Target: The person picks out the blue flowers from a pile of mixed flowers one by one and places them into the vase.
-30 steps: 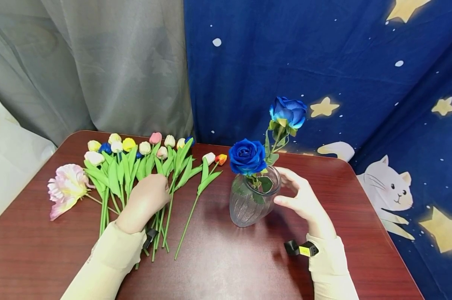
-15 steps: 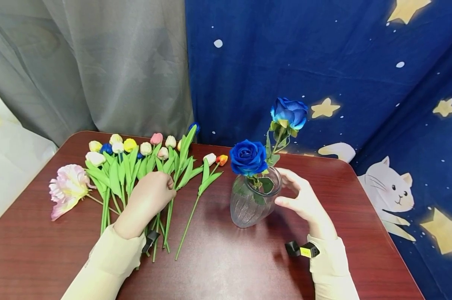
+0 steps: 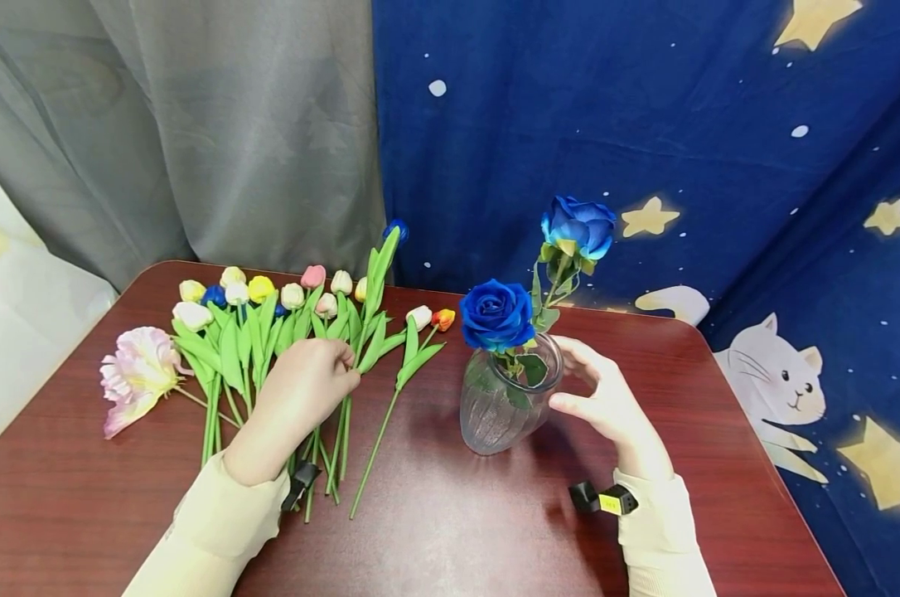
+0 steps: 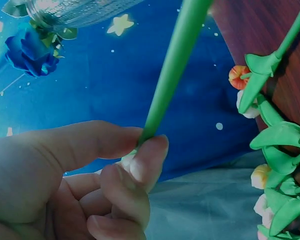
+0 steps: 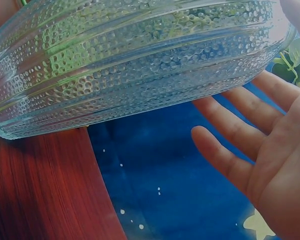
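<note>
My left hand [image 3: 308,385] pinches the green stem of a blue tulip [image 3: 395,232] between thumb and index finger; the bloom stands above the other flowers in the head view. That stem [image 4: 170,75] crosses the left wrist view at a slant. A clear, ribbed glass vase [image 3: 491,419] stands on the table with two blue roses in it, one rose [image 3: 497,315] low at the rim and another rose [image 3: 578,225] higher behind. My right hand [image 3: 607,406] holds the vase's right side near the rim, its little finger clear of the glass [image 5: 140,75].
Several artificial tulips [image 3: 229,356] in white, yellow, pink and blue lie bunched on the left of the brown table [image 3: 420,539]. A large pink-white flower [image 3: 137,377] lies at their left. White and orange tulips [image 3: 420,317] lie between bunch and vase. Curtains [image 3: 487,149] hang behind.
My left hand has moved slightly right, lifting the blue tulip so its bloom rises above the table's back edge. The right hand and vase stay in place.
</note>
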A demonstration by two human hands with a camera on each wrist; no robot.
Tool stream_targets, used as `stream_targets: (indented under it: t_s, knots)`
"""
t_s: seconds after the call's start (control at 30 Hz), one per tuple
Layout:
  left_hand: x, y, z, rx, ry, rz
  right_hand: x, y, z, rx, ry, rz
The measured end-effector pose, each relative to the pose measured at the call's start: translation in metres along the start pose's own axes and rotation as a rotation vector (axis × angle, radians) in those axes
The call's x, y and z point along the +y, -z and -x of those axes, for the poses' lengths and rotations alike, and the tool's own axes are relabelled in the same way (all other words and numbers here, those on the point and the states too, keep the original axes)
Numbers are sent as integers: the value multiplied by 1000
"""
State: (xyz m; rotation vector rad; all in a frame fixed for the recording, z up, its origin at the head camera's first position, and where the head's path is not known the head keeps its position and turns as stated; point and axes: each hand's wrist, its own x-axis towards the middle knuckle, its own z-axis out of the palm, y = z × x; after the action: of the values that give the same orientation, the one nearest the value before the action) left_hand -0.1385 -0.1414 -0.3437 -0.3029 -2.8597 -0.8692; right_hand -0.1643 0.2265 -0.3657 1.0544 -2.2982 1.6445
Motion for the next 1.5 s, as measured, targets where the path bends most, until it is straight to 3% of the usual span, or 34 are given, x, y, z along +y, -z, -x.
stream_targets:
  t_s: [0.23, 0.7, 1.07, 1.5]
  knots:
    - [9, 3, 4, 38, -63, 38, 0, 0, 0, -3, 4, -10]
    - [25, 8, 11, 36, -123, 90, 1, 1, 0, -3, 4, -10]
    - [37, 10, 17, 88, -159, 173, -1, 1, 0, -3, -10, -1]
    - [51, 7, 26, 194, -321, 219, 0, 2, 0, 1, 4, 12]
